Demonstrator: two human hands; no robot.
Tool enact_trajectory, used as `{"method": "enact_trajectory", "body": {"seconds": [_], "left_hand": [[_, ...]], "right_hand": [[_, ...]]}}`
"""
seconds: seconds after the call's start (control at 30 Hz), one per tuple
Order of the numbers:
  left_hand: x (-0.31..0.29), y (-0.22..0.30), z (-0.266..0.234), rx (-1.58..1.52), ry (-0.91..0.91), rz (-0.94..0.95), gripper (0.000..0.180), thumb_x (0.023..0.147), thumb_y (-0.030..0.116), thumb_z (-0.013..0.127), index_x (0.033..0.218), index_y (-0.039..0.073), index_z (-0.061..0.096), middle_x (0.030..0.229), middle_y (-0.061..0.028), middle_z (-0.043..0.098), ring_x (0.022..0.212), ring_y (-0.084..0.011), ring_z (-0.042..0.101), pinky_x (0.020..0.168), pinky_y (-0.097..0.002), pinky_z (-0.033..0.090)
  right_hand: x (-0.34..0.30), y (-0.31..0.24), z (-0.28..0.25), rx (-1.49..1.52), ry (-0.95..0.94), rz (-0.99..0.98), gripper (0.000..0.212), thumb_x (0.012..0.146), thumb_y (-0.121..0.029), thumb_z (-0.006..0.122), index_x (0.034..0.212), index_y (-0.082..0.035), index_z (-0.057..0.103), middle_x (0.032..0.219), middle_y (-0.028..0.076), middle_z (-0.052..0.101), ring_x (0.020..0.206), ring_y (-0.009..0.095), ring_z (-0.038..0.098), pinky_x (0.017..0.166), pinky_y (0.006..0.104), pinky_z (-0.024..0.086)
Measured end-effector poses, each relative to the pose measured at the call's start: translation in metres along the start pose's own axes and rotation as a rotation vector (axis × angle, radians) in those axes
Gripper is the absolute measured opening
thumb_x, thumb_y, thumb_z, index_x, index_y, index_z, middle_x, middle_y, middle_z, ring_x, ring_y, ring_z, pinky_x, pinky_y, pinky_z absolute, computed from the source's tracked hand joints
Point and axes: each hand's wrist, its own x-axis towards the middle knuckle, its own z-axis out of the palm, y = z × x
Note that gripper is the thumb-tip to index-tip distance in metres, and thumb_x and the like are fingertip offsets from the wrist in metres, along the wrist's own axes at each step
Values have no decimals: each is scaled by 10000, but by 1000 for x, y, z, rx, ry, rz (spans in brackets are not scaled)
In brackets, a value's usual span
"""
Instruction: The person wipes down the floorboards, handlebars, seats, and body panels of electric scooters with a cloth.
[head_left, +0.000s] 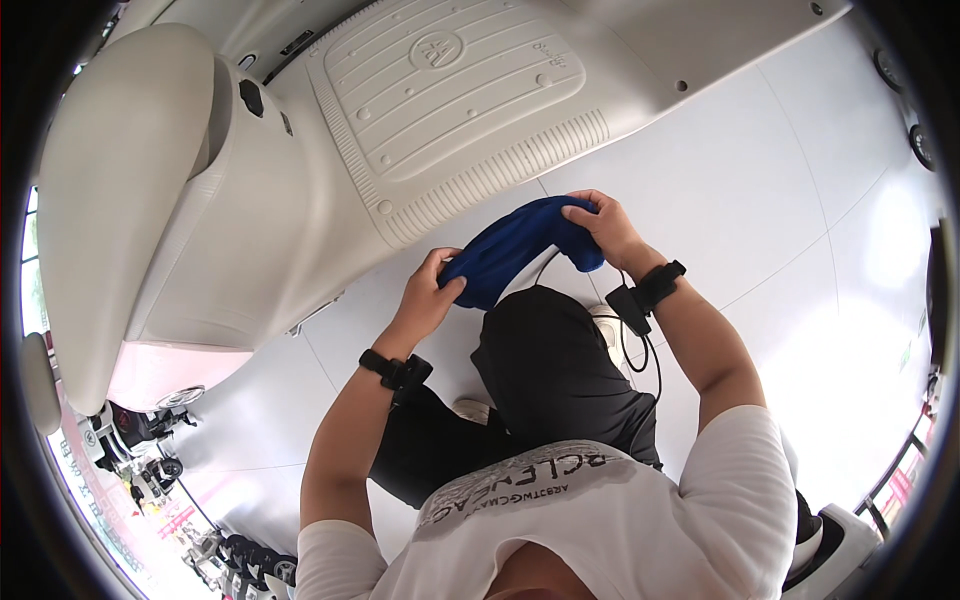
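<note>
A blue cloth (520,243) is stretched in an arch between my two hands, above my bent knee. My left hand (436,285) pinches its left end, with thumb and fingers closed on the fabric. At the other end my right hand (600,222) grips the cloth, thumb on top; part of the fabric hangs down below it. Just beyond the cloth is a cream scooter (290,230), its ribbed footboard (460,100) facing up. Neither hand touches the scooter.
The scooter's long seat (125,200) rises at the left, above a pink panel (175,372). Black cables hang beside my right wrist strap (655,290). Pale tiled floor (740,200) spreads to the right. Other scooters (140,440) stand at the lower left; wheels (920,147) show at the far right.
</note>
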Motion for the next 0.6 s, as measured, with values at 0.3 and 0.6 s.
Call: {"method": "enact_trajectory", "body": {"seconds": [0.3,0.6], "left_hand": [[29,9,8,-1038,243,-445,445,915,220,624,1324,83,516,1342,-96,520,1163,-264,543,916,-515,494],[-44,-87,-83,-1700,793,-251,144,958,42,478,1028,-25,586,991,-109,637,860,-221,606,757,-337,558]], "right_hand": [[33,-41,34,913,123,446,273,861,6,492,1116,52,578,1078,157,649,1025,255,619,953,337,492],[58,-28,150,769,-467,517,327,874,125,514,1192,70,568,1226,165,603,1113,268,591,952,319,473]]}}
